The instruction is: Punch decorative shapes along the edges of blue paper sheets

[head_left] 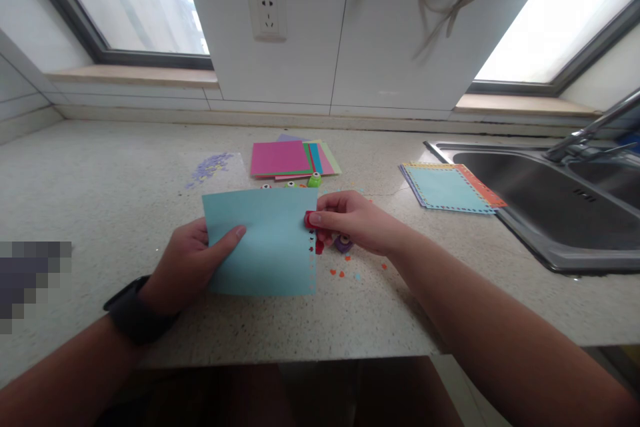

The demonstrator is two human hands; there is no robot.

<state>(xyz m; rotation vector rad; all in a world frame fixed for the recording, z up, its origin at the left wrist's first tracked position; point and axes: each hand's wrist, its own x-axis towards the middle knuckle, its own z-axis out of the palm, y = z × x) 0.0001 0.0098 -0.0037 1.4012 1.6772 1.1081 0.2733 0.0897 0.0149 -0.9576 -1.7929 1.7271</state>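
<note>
A light blue sheet of paper (265,250) is held up over the counter, with a row of small punched holes along its right edge. My left hand (193,257) grips its left side, thumb on the front and fingers behind. At the right edge, near the top corner, my right hand (357,220) is closed on a red craft punch (310,219) that sits over the paper's edge. Just below that hand lies a purple punch (343,243). Behind the sheet stands a green punch (314,180), with others partly hidden by the paper.
Coloured paper sheets (280,159) lie stacked at the back. Hole-edged sheets (445,188) rest by the sink (540,213) on the right. Purple and yellow paper bits (213,168) are heaped at left; orange and blue bits (341,274) are scattered near my right hand.
</note>
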